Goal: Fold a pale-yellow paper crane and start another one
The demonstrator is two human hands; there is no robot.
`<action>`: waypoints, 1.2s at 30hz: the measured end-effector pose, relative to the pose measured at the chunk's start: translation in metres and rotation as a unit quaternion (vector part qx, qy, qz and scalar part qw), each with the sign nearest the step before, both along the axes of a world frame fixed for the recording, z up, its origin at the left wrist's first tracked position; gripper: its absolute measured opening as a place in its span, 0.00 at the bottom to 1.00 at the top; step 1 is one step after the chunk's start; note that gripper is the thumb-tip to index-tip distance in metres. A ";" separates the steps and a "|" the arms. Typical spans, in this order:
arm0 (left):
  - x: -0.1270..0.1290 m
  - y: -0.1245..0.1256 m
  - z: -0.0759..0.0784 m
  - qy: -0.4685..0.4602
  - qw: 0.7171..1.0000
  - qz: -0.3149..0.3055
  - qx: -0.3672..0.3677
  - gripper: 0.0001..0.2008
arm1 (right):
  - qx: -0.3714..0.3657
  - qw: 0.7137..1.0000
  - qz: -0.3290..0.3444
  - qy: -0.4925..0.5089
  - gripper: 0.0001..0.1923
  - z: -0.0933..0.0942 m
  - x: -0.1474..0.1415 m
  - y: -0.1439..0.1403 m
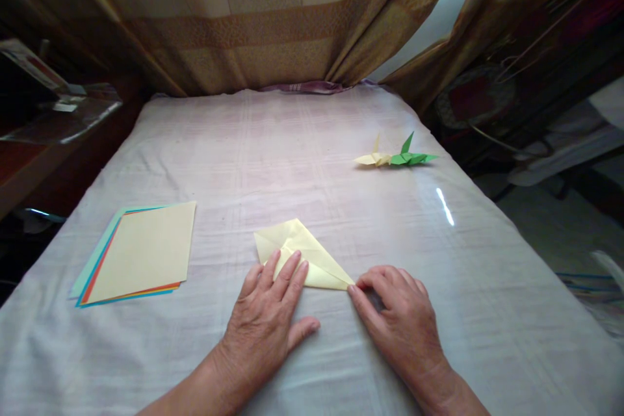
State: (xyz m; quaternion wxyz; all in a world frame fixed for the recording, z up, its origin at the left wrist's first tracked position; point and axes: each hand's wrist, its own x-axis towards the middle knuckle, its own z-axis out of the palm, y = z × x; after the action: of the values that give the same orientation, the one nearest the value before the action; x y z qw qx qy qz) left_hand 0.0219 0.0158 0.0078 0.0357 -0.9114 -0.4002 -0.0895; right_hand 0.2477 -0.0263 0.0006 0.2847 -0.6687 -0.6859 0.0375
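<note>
One folded pale-yellow paper sheet [303,253] on the white cloth-covered table [273,156], pinned flat under the open left hand [266,318], fingers spread. Right hand [397,312] pinching its pointed right corner between fingertips. One stack of coloured sheets [139,253] well left of the left hand. Two finished origami figures beyond the right hand: one yellow [373,157], one green [409,155], touching.

A home room: a cloth-covered table [312,143] stands against patterned brown curtains [273,19], with dark wooden furniture [536,58] crowding the right side and a cluttered shelf [53,117] on the left.
</note>
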 end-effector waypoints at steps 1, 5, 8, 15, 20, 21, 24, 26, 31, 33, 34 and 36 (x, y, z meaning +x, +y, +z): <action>0.000 -0.001 0.000 0.002 1.000 0.000 -0.001 0.34 | -0.001 1.000 0.000 0.001 0.09 0.000 0.000 0.000; -0.001 -0.004 0.001 0.003 1.000 -0.003 -0.003 0.33 | -0.002 1.000 0.004 0.000 0.08 -0.003 0.002 -0.001; -0.003 -0.001 0.003 -0.009 1.000 -0.004 -0.008 0.30 | -0.003 1.000 0.006 -0.001 0.07 -0.005 0.002 -0.002; -0.013 0.009 0.003 -0.075 0.997 -0.016 -0.012 0.18 | -0.004 1.000 0.008 -0.004 0.08 -0.003 0.002 -0.002; -0.016 0.015 0.006 -0.190 0.979 0.014 -0.077 0.13 | -0.004 1.000 0.002 -0.006 0.08 -0.003 0.002 -0.002; -0.016 0.017 0.006 -0.225 0.970 0.022 -0.093 0.12 | -0.005 1.000 0.002 -0.006 0.08 -0.003 0.002 -0.002; -0.015 0.021 0.005 -0.312 0.941 0.032 -0.131 0.10 | -0.008 1.000 0.001 -0.006 0.08 -0.003 0.002 -0.002; -0.015 0.023 0.004 -0.340 0.929 0.027 -0.142 0.11 | -0.009 1.000 0.001 -0.007 0.08 -0.004 0.002 -0.002; -0.017 0.023 0.000 -0.331 0.933 0.021 -0.141 0.14 | -0.009 1.000 0.005 -0.010 0.08 -0.006 0.003 -0.002; -0.017 0.023 -0.002 -0.312 0.941 0.016 -0.131 0.14 | -0.010 1.000 0.005 -0.011 0.08 -0.006 0.003 -0.002; -0.017 0.023 -0.002 -0.301 0.945 0.013 -0.124 0.15 | -0.011 1.000 0.004 -0.011 0.09 -0.006 0.003 -0.002; -0.017 0.023 -0.003 -0.284 0.952 0.007 -0.112 0.16 | -0.013 1.000 0.004 -0.011 0.09 -0.005 0.003 -0.002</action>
State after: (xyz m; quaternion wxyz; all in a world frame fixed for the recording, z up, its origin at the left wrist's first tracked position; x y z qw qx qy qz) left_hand 0.0048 0.0392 0.0045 -0.1813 -0.8437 -0.4073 -0.2990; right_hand 0.2505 -0.0287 -0.0047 0.2679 -0.6700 -0.6912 0.0399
